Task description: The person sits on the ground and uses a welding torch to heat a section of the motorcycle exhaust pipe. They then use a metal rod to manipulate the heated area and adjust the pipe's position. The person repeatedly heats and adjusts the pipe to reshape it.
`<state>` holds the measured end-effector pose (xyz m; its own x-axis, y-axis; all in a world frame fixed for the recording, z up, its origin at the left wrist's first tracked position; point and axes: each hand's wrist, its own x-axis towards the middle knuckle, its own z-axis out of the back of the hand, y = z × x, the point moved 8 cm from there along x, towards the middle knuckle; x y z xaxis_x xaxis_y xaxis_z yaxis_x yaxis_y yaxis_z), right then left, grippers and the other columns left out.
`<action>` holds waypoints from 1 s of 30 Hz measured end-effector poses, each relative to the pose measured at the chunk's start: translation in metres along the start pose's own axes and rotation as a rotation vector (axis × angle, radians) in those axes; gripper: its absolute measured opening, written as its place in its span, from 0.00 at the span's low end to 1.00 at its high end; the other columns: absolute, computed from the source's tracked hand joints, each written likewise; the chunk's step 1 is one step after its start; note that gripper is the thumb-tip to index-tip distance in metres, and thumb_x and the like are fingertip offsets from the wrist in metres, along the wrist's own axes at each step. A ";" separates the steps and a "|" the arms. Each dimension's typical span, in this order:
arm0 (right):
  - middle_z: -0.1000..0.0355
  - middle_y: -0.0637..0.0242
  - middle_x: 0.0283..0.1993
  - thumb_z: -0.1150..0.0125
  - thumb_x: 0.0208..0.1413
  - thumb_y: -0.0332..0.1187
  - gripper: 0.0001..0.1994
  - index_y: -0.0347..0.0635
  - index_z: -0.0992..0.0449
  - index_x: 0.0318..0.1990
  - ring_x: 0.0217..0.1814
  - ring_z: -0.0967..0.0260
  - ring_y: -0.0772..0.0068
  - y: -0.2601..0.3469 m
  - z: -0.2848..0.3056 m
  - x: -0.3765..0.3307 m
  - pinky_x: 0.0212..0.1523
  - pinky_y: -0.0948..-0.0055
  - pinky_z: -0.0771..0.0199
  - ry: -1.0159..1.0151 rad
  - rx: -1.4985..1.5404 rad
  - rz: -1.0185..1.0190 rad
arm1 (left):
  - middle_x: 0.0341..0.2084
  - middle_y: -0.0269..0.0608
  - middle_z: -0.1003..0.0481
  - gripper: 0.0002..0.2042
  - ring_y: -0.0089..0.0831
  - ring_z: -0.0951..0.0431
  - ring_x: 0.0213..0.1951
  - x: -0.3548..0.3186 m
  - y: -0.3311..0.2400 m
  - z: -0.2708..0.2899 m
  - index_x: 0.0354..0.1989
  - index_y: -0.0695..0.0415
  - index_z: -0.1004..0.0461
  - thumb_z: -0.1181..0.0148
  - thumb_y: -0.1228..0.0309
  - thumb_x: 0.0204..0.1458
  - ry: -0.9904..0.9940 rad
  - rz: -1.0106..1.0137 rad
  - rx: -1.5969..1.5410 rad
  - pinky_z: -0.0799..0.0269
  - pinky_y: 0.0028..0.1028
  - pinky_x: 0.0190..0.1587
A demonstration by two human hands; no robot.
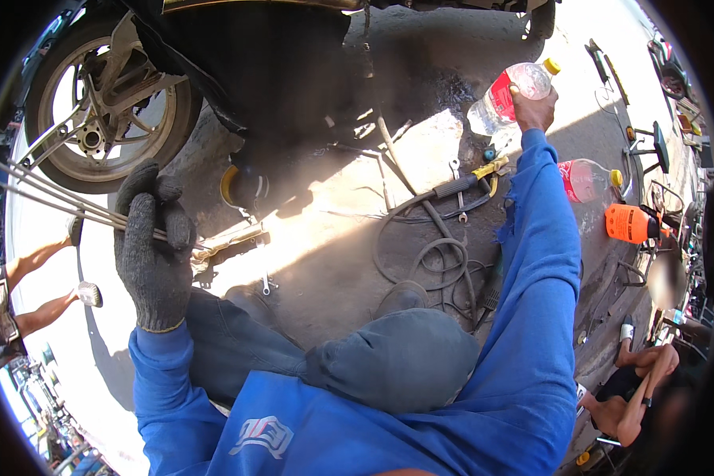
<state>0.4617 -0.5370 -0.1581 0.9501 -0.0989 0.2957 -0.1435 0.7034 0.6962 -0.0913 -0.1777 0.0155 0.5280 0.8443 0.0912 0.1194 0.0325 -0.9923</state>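
Left hand: in a dark grey knitted glove, fingers curled tight around a bundle of thin metal rods, gripped near the end closest to the body.
Rods: long, slim, silvery, running up and to the left from the glove, across the front of the motorcycle wheel.
Right hand: bare, arm stretched far out in a blue sleeve, fingers wrapped around the lower part of a clear plastic bottle.
Bottle: red label, yellow cap, held tilted in the air with the cap pointing up and right, above the sunlit ground.
Second bottle: same kind, red label and yellow cap, just right of the outstretched sleeve; whether lying on the ground or not, cannot tell.
Ground between the arms: black coiled hose, a yellow-handled tool, wrenches lying flat nearby.
Orange container: right of the second bottle, near the edge.
Knees: in dark blue-grey trousers, low in the middle of the view.
Other people: bare legs at far left, another seated at lower right, hands well apart from the work.
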 end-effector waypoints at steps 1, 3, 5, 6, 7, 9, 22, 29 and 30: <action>0.27 0.47 0.62 0.17 0.37 0.47 0.47 0.38 0.35 0.65 0.64 0.28 0.47 0.000 -0.003 0.002 0.67 0.58 0.30 -0.011 -0.015 0.041 | 0.43 0.48 0.21 0.18 0.23 0.26 0.24 0.002 0.001 -0.002 0.63 0.64 0.30 0.48 0.71 0.67 0.032 0.023 -0.014 0.32 0.20 0.24; 0.28 0.47 0.62 0.17 0.37 0.47 0.48 0.37 0.35 0.66 0.65 0.29 0.47 -0.005 -0.004 0.001 0.67 0.58 0.30 -0.010 0.019 0.102 | 0.49 0.42 0.25 0.17 0.23 0.24 0.43 0.001 0.006 -0.018 0.62 0.64 0.29 0.53 0.80 0.66 0.198 0.099 -0.177 0.26 0.18 0.44; 0.29 0.47 0.63 0.16 0.37 0.45 0.49 0.35 0.36 0.67 0.65 0.30 0.48 -0.012 -0.003 0.002 0.68 0.58 0.31 -0.014 0.070 0.123 | 0.44 0.40 0.24 0.15 0.22 0.25 0.39 0.003 0.005 -0.024 0.59 0.63 0.27 0.49 0.79 0.65 0.226 -0.025 0.028 0.27 0.18 0.40; 0.30 0.48 0.63 0.16 0.38 0.44 0.49 0.35 0.37 0.67 0.66 0.31 0.48 -0.018 -0.002 0.002 0.68 0.58 0.32 -0.024 0.072 0.110 | 0.43 0.39 0.23 0.14 0.20 0.25 0.37 0.003 0.003 -0.027 0.57 0.63 0.26 0.47 0.78 0.64 0.177 -0.172 0.307 0.27 0.19 0.38; 0.30 0.48 0.63 0.17 0.38 0.43 0.49 0.35 0.38 0.67 0.66 0.31 0.49 -0.018 -0.004 0.001 0.68 0.59 0.33 -0.015 0.132 0.144 | 0.43 0.40 0.23 0.14 0.22 0.25 0.39 0.003 -0.001 -0.027 0.55 0.63 0.25 0.47 0.78 0.63 0.166 -0.230 0.486 0.27 0.21 0.40; 0.31 0.50 0.64 0.17 0.40 0.41 0.49 0.35 0.39 0.69 0.67 0.32 0.52 -0.022 -0.006 -0.003 0.69 0.61 0.34 -0.007 0.170 0.151 | 0.46 0.44 0.22 0.13 0.28 0.23 0.46 0.006 0.010 -0.026 0.52 0.65 0.23 0.47 0.77 0.61 0.156 -0.101 0.432 0.25 0.27 0.48; 0.30 0.41 0.59 0.23 0.50 0.47 0.47 0.29 0.42 0.69 0.59 0.27 0.53 -0.049 0.004 -0.055 0.62 0.57 0.27 -0.019 0.266 -0.072 | 0.43 0.37 0.20 0.12 0.18 0.28 0.29 0.004 0.002 -0.016 0.50 0.64 0.24 0.45 0.79 0.59 0.183 0.054 0.120 0.31 0.20 0.29; 0.21 0.43 0.51 0.29 0.50 0.61 0.36 0.32 0.25 0.50 0.56 0.23 0.43 -0.113 -0.024 -0.267 0.58 0.53 0.25 0.626 -0.308 -0.324 | 0.43 0.43 0.20 0.12 0.28 0.21 0.35 -0.025 -0.065 -0.040 0.53 0.65 0.27 0.46 0.76 0.64 0.278 -0.783 0.674 0.25 0.23 0.32; 0.22 0.43 0.52 0.29 0.50 0.61 0.36 0.33 0.26 0.50 0.57 0.23 0.43 -0.111 -0.027 -0.278 0.59 0.53 0.26 0.584 -0.303 -0.352 | 0.43 0.44 0.20 0.12 0.29 0.21 0.36 -0.023 -0.066 -0.035 0.54 0.65 0.27 0.47 0.75 0.65 0.284 -0.686 0.469 0.25 0.24 0.32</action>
<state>0.2207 -0.5685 -0.3351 0.9305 -0.0234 -0.3655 0.1986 0.8707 0.4499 -0.0823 -0.2178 0.0817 0.6634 0.3951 0.6355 0.1623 0.7530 -0.6376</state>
